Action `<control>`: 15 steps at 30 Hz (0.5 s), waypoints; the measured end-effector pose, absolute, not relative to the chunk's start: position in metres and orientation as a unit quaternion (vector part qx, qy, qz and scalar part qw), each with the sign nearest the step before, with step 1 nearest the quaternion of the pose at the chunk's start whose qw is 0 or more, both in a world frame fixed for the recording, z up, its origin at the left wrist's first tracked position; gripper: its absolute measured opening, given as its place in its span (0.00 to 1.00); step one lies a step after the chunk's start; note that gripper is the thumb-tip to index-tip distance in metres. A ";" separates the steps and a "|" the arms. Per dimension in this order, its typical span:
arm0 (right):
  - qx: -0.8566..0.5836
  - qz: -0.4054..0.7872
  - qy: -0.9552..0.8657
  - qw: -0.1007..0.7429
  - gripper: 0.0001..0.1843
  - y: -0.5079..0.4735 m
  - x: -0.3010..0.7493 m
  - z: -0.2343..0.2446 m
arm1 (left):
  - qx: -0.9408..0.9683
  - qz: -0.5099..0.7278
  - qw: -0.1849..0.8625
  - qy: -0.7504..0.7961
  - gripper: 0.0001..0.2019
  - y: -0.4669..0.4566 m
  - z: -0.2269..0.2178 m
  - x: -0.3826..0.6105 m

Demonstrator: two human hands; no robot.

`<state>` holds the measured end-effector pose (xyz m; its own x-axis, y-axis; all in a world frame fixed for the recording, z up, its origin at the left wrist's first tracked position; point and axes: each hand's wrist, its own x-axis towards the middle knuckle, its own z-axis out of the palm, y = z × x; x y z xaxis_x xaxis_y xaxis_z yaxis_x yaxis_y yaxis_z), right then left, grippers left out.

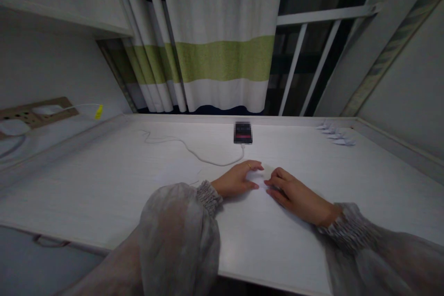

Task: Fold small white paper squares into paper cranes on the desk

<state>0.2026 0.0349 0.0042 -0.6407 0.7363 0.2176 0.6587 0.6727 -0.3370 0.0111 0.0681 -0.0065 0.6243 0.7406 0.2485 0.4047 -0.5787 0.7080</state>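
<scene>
At desk (104,185) centre, left hand (236,180), right hand (294,196) spread on paper (258,178), edges far.

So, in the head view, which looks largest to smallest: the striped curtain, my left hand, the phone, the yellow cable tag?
1. striped curtain
2. left hand, though being nearer to the camera enlarges it
3. phone
4. yellow tag

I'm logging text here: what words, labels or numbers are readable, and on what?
No text is readable.
Screen of the phone: blurred.
The yellow tag on the cable: too small to tell.
The white paper under the left hand and right hand: no print visible.
</scene>
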 end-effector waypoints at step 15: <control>-0.431 0.109 -0.880 0.164 0.07 0.032 0.201 0.004 | 0.873 0.236 0.206 0.373 0.10 0.066 0.000 0.012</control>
<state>0.2014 0.0316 0.0038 -0.5741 0.7952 0.1953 0.7240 0.6043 -0.3326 0.0121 0.0660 -0.0002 0.6101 0.7491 0.2582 0.5548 -0.6366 0.5357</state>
